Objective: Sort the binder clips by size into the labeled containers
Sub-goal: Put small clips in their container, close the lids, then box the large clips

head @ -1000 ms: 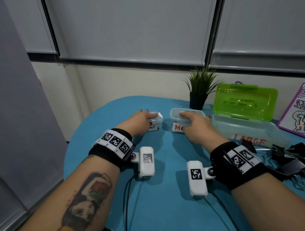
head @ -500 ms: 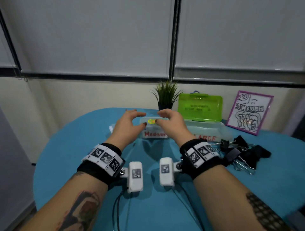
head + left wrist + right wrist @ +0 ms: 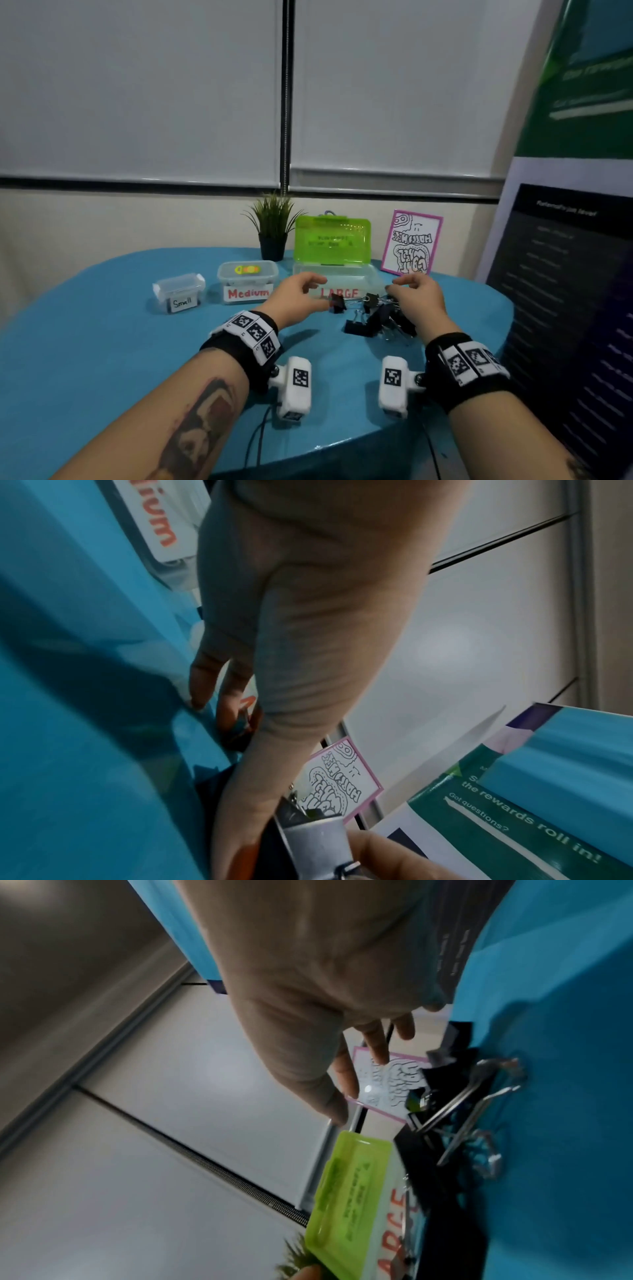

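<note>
Three clear containers stand in a row: Small (image 3: 178,291) and Medium (image 3: 247,278), both lidded, and Large (image 3: 339,275) with its green lid (image 3: 332,241) standing open. A pile of black binder clips (image 3: 375,317) lies in front of Large. My left hand (image 3: 323,291) hovers at the pile's left end, fingers curved, its thumb against one black clip (image 3: 338,303) and the index finger apart above it. My right hand (image 3: 399,287) hangs over the pile's right side, fingers loosely curved and holding nothing. In the right wrist view the clips (image 3: 455,1115) lie under those fingers (image 3: 342,1085).
A small potted plant (image 3: 272,229) and a pink-framed drawing (image 3: 411,243) stand behind the containers on the blue table (image 3: 102,342). A dark poster (image 3: 565,274) leans at the table's right edge. Cables trail from the wrist cameras toward me.
Both hands left the Small and Medium containers and moved right to the clip pile in front of Large. My head also turned right.
</note>
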